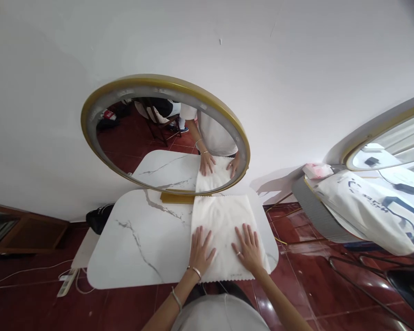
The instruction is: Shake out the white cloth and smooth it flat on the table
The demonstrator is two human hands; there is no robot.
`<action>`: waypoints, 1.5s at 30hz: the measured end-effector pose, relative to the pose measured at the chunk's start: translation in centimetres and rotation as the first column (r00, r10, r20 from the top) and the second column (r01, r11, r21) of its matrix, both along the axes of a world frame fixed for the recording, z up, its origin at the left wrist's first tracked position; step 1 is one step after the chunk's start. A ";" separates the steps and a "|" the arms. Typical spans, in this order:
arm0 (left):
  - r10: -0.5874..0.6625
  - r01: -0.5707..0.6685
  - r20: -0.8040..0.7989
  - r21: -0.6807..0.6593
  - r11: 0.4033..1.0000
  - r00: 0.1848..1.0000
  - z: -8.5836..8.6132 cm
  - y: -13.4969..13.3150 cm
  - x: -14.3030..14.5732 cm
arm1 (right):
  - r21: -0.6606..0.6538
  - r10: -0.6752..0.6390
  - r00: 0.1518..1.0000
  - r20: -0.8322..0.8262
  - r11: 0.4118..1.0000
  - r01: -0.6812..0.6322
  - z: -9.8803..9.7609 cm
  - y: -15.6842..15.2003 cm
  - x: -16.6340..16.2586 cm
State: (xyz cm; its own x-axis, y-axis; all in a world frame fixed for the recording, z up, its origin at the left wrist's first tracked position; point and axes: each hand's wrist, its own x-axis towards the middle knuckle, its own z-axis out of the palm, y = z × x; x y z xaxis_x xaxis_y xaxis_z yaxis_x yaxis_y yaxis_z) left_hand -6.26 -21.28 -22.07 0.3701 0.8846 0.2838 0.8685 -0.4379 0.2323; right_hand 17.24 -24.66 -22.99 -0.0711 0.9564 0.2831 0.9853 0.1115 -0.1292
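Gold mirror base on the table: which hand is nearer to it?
Left. The left hand rests on the white cloth, below and slightly right of the gold base in the picture; the right hand rests farther right on the cloth.

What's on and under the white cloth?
The left hand and right hand rest on the cloth. Under it is the table; the part it covers is hidden.

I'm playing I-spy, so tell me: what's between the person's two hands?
Just a stretch of the white cloth lies between the left hand and the right hand, as the head view shows.
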 end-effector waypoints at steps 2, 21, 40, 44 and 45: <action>0.002 -0.002 0.031 0.006 1.000 1.000 0.3 2.7 0.6 | -0.007 0.002 1.000 -0.012 1.000 -0.002 0.0 0.0 -0.1; 0.043 -0.043 -0.012 -0.063 0.997 0.999 0.7 12.8 -5.7 | -0.266 0.576 0.801 -0.165 0.756 -0.598 3.6 0.6 -7.5; -0.207 0.197 -0.058 -0.145 0.970 0.977 1.4 13.6 -4.8 | -0.271 0.555 0.819 -0.146 0.774 -0.572 3.2 0.5 -13.5; -0.151 0.148 -0.019 -0.110 0.983 0.988 1.3 13.1 -2.5 | -0.294 0.554 0.818 -0.156 0.764 -0.574 3.1 0.2 -12.1; -0.146 0.144 -0.012 -0.103 0.984 0.989 1.3 13.0 -2.5 | -0.302 0.556 0.814 -0.166 0.757 -0.579 3.1 0.2 -12.0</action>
